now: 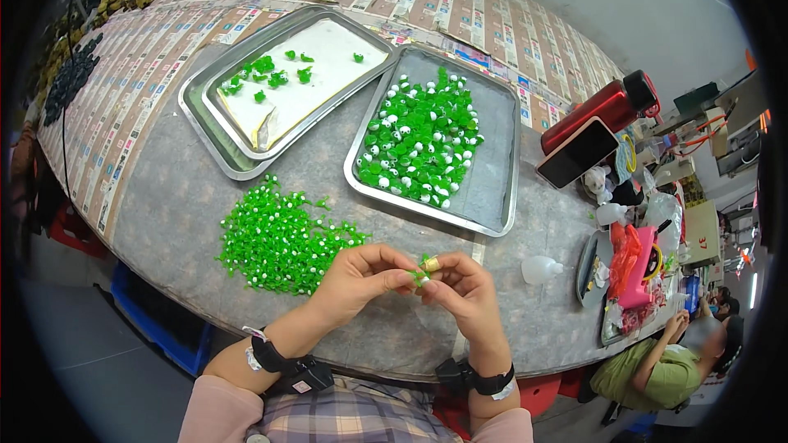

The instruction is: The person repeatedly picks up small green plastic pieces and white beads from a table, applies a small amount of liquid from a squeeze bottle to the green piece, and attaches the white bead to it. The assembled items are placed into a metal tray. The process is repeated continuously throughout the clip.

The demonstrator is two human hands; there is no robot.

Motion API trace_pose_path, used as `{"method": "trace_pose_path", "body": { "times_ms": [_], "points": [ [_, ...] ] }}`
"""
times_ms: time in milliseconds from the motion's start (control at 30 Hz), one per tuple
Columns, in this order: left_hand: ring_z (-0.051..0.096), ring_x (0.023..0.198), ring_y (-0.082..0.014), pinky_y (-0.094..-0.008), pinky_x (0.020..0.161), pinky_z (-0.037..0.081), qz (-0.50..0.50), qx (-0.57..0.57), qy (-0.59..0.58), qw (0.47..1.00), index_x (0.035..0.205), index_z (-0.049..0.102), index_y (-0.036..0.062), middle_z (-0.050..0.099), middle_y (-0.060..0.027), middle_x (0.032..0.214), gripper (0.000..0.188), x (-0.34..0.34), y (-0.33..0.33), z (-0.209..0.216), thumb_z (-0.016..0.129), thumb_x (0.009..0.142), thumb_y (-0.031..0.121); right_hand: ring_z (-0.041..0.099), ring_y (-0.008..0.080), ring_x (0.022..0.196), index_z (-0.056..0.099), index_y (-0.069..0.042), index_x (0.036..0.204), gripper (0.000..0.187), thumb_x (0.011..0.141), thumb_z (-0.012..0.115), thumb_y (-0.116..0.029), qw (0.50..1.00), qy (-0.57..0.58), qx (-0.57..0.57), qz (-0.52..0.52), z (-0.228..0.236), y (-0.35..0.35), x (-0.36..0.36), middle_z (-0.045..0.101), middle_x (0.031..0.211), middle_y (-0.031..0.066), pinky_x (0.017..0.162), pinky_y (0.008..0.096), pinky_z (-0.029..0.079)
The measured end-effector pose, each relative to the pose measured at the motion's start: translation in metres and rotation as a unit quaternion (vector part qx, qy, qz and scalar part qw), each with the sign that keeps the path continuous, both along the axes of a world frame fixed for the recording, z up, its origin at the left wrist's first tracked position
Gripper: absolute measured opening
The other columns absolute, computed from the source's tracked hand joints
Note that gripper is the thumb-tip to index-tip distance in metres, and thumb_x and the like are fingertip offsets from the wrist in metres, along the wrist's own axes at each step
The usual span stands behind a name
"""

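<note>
Over a grey table (164, 189), had a green piece (422, 276) clamped in left hand (368, 277) and right hand (462, 291) fingertips, right of the pile (279, 238). Looked like fitting or adjusting it tbh; probably called for a steady pinch next.

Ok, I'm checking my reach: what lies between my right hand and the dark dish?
In the head view, a small whitish bottle is on the grey tabletop between your right hand and the dark dish.
</note>
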State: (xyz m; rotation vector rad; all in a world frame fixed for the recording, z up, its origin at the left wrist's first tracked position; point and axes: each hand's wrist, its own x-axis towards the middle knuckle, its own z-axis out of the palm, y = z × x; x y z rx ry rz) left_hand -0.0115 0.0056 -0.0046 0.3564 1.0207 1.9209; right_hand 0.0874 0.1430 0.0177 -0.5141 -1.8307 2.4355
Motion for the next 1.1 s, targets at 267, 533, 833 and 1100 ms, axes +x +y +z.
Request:
{"method": "trace_pose_path", "body": {
  "times_ms": [267, 533, 833, 1100],
  "points": [
    [0.057, 0.071, -0.0113, -0.0222, 0.065, 0.047, 0.0, 0.005, -0.037, 0.999, 0.087, 0.055, -0.0013, 0.059, -0.0082, 0.08, 0.012, -0.0002, -0.0014, -0.0036, 0.056, 0.076, 0.005, 0.055, 0.0112, 0.075, 0.049, 0.001, 0.095, 0.022, 0.074, 0.057, 0.002, 0.998, 0.029, -0.001, -0.054, -0.0069, -0.0054, 0.0007, 0.057, 0.084, 0.0072, 0.065, 0.0206, 0.045],
    [0.056, 0.069, -0.0105, -0.0213, 0.063, 0.046, 0.017, -0.02, -0.03, 0.999, 0.086, 0.055, -0.0006, 0.058, -0.0059, 0.078, 0.011, 0.0001, -0.0018, -0.0063, 0.056, 0.076, 0.005, 0.053, 0.0135, 0.087, 0.051, 0.003, 0.094, 0.02, 0.074, 0.055, 0.003, 0.996, 0.056, 0.04, -0.062, -0.0016, -0.0033, 0.0028, 0.055, 0.092, 0.0079, 0.075, 0.0236, 0.043],
    [0.055, 0.069, -0.0098, -0.0211, 0.063, 0.046, 0.015, -0.027, -0.019, 0.999, 0.084, 0.055, -0.0003, 0.058, -0.0056, 0.077, 0.011, 0.0005, -0.0009, -0.006, 0.057, 0.076, 0.006, 0.054, 0.0139, 0.085, 0.054, 0.003, 0.093, 0.019, 0.074, 0.055, 0.002, 0.996, 0.056, 0.014, -0.07, -0.0028, -0.0071, -0.0003, 0.055, 0.093, 0.0088, 0.072, 0.0226, 0.043],
    [0.054, 0.069, -0.0075, -0.019, 0.062, 0.045, 0.041, -0.074, 0.07, 0.994, 0.084, 0.056, 0.0001, 0.058, -0.004, 0.076, 0.01, 0.0048, -0.0014, -0.0055, 0.058, 0.075, 0.005, 0.056, 0.0138, 0.081, 0.054, 0.003, 0.092, 0.019, 0.073, 0.057, 0.002, 0.992, 0.059, 0.041, -0.103, -0.0058, -0.0093, -0.0003, 0.058, 0.088, 0.0094, 0.069, 0.0216, 0.045]
  ]
}}
